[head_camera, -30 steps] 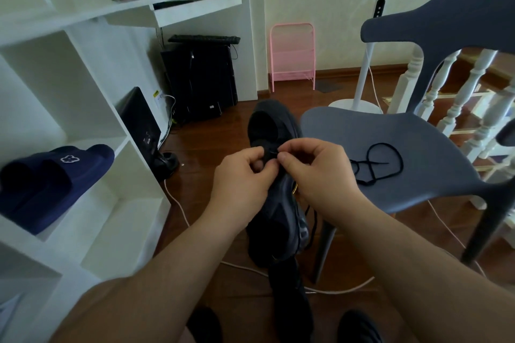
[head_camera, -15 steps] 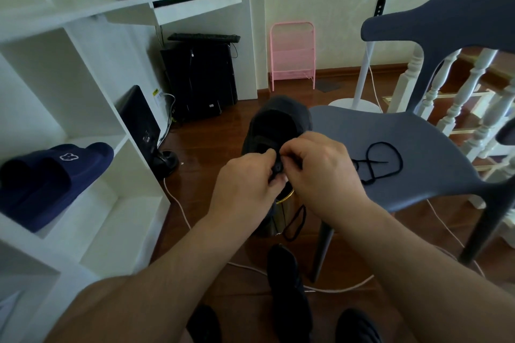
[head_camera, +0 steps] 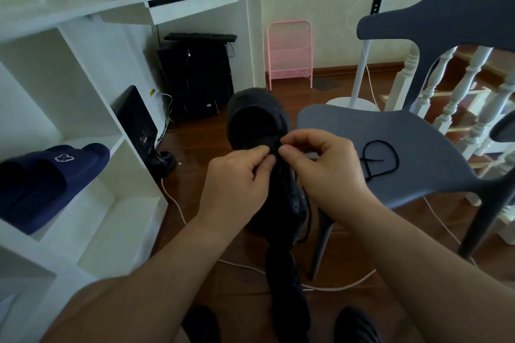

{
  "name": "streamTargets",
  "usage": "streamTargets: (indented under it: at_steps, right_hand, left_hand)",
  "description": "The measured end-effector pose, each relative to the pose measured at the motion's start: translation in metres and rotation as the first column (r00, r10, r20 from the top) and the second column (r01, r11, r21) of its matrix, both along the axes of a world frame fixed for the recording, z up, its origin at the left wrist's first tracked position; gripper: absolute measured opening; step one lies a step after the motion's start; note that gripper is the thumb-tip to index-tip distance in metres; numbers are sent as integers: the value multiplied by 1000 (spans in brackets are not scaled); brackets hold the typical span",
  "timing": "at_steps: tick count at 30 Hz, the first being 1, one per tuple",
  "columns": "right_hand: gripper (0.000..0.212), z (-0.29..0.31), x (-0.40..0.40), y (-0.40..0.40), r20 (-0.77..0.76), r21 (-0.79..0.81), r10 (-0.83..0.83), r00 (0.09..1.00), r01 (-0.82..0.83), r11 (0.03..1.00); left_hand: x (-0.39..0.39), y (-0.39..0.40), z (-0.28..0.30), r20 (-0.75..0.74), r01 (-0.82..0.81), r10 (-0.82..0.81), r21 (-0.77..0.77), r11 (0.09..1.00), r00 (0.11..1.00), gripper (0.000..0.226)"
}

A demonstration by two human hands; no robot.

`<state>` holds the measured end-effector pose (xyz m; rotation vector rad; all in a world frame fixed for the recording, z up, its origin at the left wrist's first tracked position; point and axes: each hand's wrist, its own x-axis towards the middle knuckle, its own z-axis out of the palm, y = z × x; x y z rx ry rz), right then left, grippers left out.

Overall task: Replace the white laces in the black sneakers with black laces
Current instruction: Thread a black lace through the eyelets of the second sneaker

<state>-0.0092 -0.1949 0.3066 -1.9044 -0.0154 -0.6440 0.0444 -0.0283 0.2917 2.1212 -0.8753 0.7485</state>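
Held up in mid-air between both hands: black sneaker, opening toward the camera, just left of the grey chair. Left hand curled, thumb and forefinger pinching at the top eyelets; right hand likewise curled, pinching what looks like a black lace end against the tongue. No white lace visible on this shoe, so removal judged done here and threading with black near the top. Black loop dangling below the right wrist. Second black lace lying loose on the chair seat, probably for the other shoe, not yet started. Knot itself too dark to make out.
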Motion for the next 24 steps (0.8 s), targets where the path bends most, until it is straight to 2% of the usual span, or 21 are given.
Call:
streamTargets:
  at_steps: [2, 4, 6, 8, 11, 15, 18, 20, 22, 24]
  right_hand:
    - [25, -1, -3, 1, -4, -124, 65, 998, -65, 990]
    - [37, -6, -4, 2, -38, -378, 80, 996, -88, 921]
    - [42, -14, -3, 6, -77, -598, -11, 997, -38, 800]
    - [35, -15, -2, 10, -42, -672, -129, 991, 68, 737]
    - [26, -12, 1, 6, 28, -659, -183, 983, 156, 736]
    - [30, -11, 6, -2, -28, -641, -251, 967, 176, 747]
    - [26, -8, 10, -15, -150, -442, -326, 933, 232, 867]
    - [24, -5, 12, -26, -222, -290, -359, 907, 290, 912]
    - [24, -6, 12, -29, -240, -232, -366, 899, 313, 921]
    - [25, -8, 11, -23, -259, -200, -336, 905, 290, 936]
  left_hand:
    - [6, 3, 0, 66, -20, 18, 23, 1000, 998, 18]
    - [9, 6, 3, 85, -30, 25, 50, 998, 996, 20]
    - [7, 5, 5, 85, -27, 22, 51, 998, 996, 23]
    - [5, 3, 6, 69, 2, -5, 53, 999, 998, 23]
    - [4, 4, 10, 25, 28, -30, 71, 997, 999, 20]
    - [5, 10, 21, -16, 40, -38, 123, 992, 999, 15]
    - [3, 18, 22, -84, 209, -196, 199, 957, 977, 15]
    - [3, 22, 18, -161, 321, -289, 237, 917, 944, 14]
    - [4, 22, 12, -240, 359, -309, 200, 912, 920, 15]
    - [5, 20, 7, -287, 323, -273, 143, 936, 918, 18]
